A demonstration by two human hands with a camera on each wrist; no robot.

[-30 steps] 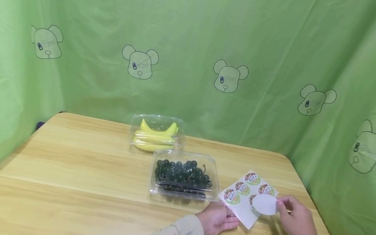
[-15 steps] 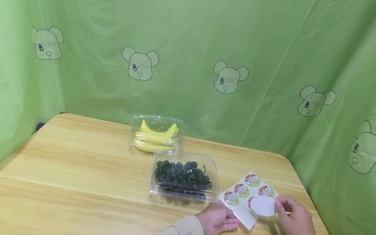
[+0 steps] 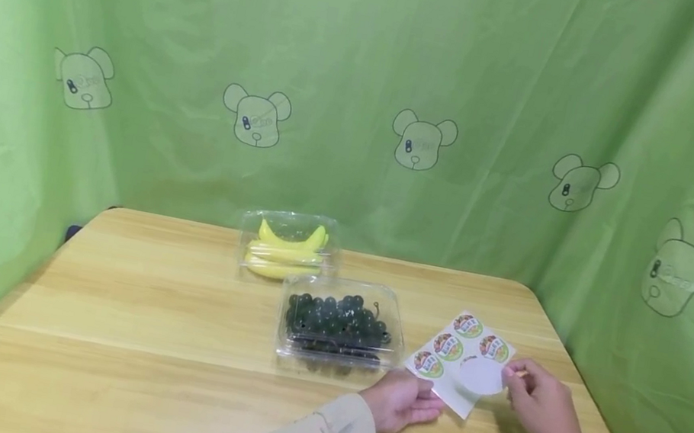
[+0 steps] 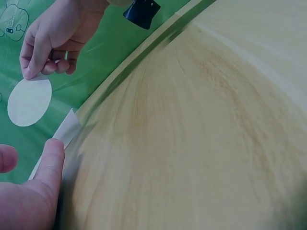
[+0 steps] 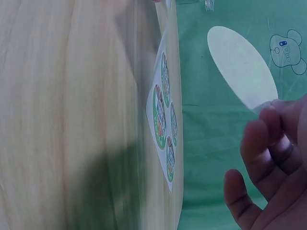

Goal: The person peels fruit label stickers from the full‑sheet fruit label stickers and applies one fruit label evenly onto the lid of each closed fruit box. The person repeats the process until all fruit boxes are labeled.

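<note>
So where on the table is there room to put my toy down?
The table is bare on its whole left side, left of the banana box and grape box, and along the front left. It is crowded on the right, where both hands work on the sticker sheet.

Grape box (image 3: pixel 338 321) just left of hands

My left hand (image 3: pixel 401 402) covers the white sticker sheet's (image 3: pixel 458 354) near corner; the round peeled sticker's (image 3: pixel 480 376) printed face is turned away.
</note>
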